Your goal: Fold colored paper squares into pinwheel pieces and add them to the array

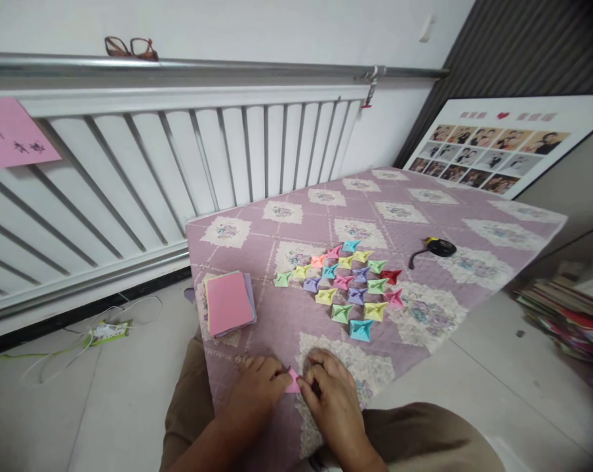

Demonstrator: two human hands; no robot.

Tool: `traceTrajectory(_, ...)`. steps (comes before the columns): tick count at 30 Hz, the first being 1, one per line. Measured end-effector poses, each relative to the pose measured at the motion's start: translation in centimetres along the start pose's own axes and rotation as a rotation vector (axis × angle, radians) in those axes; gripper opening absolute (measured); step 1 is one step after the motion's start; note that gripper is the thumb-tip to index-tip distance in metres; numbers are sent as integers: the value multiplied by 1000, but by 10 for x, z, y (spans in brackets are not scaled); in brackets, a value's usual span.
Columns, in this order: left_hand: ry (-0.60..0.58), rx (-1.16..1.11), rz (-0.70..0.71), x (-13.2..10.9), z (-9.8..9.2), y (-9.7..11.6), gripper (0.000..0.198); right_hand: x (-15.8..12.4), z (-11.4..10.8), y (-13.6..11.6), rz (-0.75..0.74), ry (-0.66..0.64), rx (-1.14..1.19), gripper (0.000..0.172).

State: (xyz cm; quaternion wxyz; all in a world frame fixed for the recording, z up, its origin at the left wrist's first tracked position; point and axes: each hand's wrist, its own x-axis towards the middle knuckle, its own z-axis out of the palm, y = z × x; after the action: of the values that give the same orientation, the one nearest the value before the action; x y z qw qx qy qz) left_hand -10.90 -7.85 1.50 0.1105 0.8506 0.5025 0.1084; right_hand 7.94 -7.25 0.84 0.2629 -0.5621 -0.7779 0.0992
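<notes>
A small piece of folded pink paper (292, 382) lies between my hands near the front of the cloth-covered table. My left hand (258, 388) grips its left edge with thumb and curled fingers. On the other side, my right hand (332, 396) pinches the right edge between thumb and forefinger. Parts of the paper are hidden under the fingertips. Beyond the right hand stand several folded paper boats in staggered rows, among them a blue boat (361, 330), a red boat (390, 276) and a green boat (283, 280). A stack of coloured paper (230, 303), pink on top, sits to the left.
The purple patterned tablecloth (277, 328) covers the table. A black tape measure (441, 247) rests on its right part. Behind is a white radiator (271, 151), with eyeglasses (131, 48) on the pipe above. A photo board (488, 144) leans at the back right.
</notes>
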Motion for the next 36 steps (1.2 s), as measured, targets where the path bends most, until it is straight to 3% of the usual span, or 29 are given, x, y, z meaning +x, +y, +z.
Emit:
traceTrajectory(4, 31, 82, 216, -1, -4, -1, 17, 0, -2, 2, -49, 35, 10, 9)
traceTrajectory(8, 38, 93, 238, -2, -6, 0, 20, -12, -6, 2, -164, 117, -11, 26)
traceTrajectory(12, 66, 93, 240, -4, -3, -1, 20, -33, -5, -4, -337, 22, -110, 49)
traceTrajectory(15, 54, 92, 243, -7, -1, -4, 25, -44, -1, -5, -411, -29, -170, 56)
traceTrajectory(21, -17, 103, 275, -22, -6, -15, 33, -49, 5, 4, -456, -77, -222, 60)
traceTrajectory(30, 53, 117, 181, -32, -4, -14, 33, -51, 16, 7, -375, -149, -179, 71)
traceTrajectory(36, 92, 32, 180, -32, -6, -18, 35, -32, 11, -3, -281, -114, -161, 54)
